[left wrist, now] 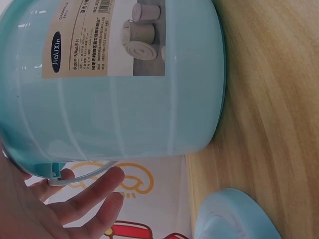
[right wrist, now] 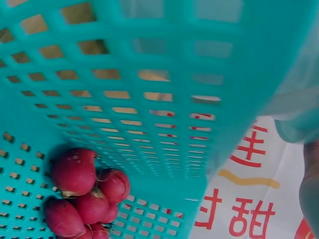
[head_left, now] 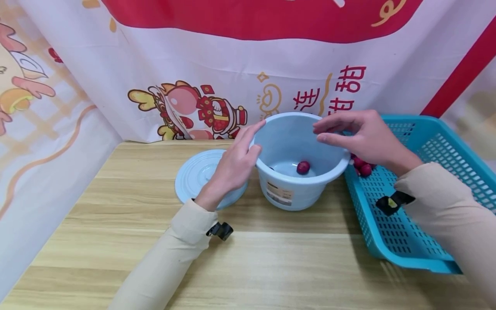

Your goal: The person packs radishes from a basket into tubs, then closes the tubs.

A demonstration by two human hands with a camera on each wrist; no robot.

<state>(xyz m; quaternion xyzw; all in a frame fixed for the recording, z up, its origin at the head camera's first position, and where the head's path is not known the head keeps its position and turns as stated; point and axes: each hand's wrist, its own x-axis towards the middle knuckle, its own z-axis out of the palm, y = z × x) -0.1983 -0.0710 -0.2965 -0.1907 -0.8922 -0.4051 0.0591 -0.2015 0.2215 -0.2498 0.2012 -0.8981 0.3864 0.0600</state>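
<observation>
A light blue plastic bucket (head_left: 310,193) stands upright on the table with one red radish (head_left: 303,167) visible at its bottom. At the bucket's left rim, my left hand (head_left: 237,163) grips with the thumb at the edge and the fingers along the outside. In the left wrist view those fingers (left wrist: 97,199) spread beside the bucket's thin handle (left wrist: 84,177). Over the right rim hovers my right hand (head_left: 358,133), fingers bent loosely above the thumb, a gap between them and nothing seen in it. Several red radishes (right wrist: 75,172) lie in the teal slotted basket (head_left: 366,206).
The round blue lid (head_left: 191,176) lies on the wooden table (head_left: 128,202), left of the bucket and partly behind my left hand. To the right, the basket stands close beside the bucket. A printed cloth (head_left: 217,60) hangs behind the table.
</observation>
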